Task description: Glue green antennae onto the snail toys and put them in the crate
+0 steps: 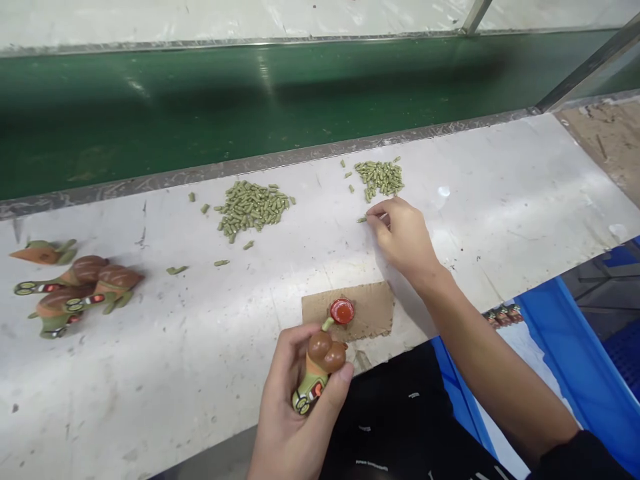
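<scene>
My left hand (295, 407) is closed around a small toy figure (316, 373) with a green and orange body and rounded brown parts. One short green piece sticks out from its upper end. Just beyond the figure, a small red cap-like dish (343, 311) rests on a piece of cardboard (373, 320). Farther off, my right hand (400, 230) pinches a small green peg (362, 219) at the table surface, its thumb and forefinger together. That peg lies a little in front of the right pile of green pegs (380, 177).
A larger pile of green pegs (253, 205) lies at mid-left with several strays around it. Similar toy figures (83, 287) lie grouped at the far left. Behind the metal ledge runs a green belt (200, 100). A blue crate (565, 333) holding small figures (503, 315) stands at the right.
</scene>
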Tool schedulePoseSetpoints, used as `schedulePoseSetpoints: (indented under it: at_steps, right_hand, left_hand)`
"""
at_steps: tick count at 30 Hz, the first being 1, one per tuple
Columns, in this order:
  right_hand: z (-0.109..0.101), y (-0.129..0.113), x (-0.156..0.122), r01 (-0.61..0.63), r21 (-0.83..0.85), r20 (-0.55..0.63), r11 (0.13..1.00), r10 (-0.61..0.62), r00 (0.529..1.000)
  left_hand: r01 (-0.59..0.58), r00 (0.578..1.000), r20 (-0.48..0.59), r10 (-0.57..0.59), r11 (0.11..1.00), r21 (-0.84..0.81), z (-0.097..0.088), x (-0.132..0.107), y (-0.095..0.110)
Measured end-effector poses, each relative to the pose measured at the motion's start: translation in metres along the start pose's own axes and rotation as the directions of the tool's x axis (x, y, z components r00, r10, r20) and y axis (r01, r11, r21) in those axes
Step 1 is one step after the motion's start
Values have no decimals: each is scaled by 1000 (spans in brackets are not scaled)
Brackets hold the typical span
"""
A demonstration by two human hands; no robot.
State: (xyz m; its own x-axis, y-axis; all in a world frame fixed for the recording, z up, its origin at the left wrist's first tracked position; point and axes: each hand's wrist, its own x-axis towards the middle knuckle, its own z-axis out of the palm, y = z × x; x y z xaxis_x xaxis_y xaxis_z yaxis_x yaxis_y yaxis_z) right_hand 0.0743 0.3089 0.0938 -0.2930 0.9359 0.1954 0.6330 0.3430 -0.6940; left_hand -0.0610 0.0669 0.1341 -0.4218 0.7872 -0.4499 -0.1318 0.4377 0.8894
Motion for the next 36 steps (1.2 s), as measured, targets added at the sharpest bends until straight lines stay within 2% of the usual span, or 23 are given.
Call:
schedulePoseSetpoints:
  at_steps: [3, 5, 6, 8, 11, 16, 20, 22, 27, 29, 31, 34, 36]
  right_hand:
    - [-15, -16, -30, -46, 292, 106, 955, 15, 994]
    - [-24, -31, -57, -155, 510, 239, 846, 33, 970]
    - [-28, -38, -70, -222, 569, 311, 792, 43, 949]
    - [-34, -49, -92, -323, 611, 409, 723, 61, 910]
    - [-36, -57, -113, -413, 641, 467, 647, 98, 879]
    - [-35, -56, -126, -508, 661, 506, 553, 172, 845]
    - [-33, -54, -129, -551, 679, 537, 486, 184, 823]
    - [-32, -55, -129, -543, 672, 525, 503, 193, 829]
    - [-30, -55, -126, -485, 619, 517, 618, 145, 844]
    - [-30, -53, -125, -397, 575, 469, 716, 109, 876]
    - [-30, -51, -123, -269, 520, 371, 811, 69, 926]
    - [-28, -51, -119, -109, 449, 239, 887, -2, 971]
    - [-26, -52, -117, -34, 380, 206, 924, -49, 977]
  left_hand:
    - [-52, 998, 19, 53, 998, -29, -3, 9, -4]
    - [-90, 995, 31, 92, 995, -51, -3, 16, -7]
    - [-110, 994, 18, 111, 992, -57, -2, 19, -8]
    - [-140, 990, -40, 139, 989, -51, 2, 24, -9]
    - [-176, 981, -94, 172, 984, -38, 9, 27, -8]
    - [-185, 983, -19, 184, 981, -54, 12, 26, -5]
    - [-186, 982, -22, 185, 980, -77, 13, 27, -6]
    - [-190, 982, -17, 190, 979, -66, 13, 26, -7]
    - [-222, 975, 1, 222, 975, -33, 8, 21, -12]
    - [-226, 974, -15, 226, 974, -18, 5, 21, -15]
    - [-252, 965, -63, 253, 967, 26, 1, 22, -17]
    - [-294, 940, -131, 315, 942, 160, -5, 24, -20]
    - [-328, 926, -105, 364, 910, 254, -11, 23, -22]
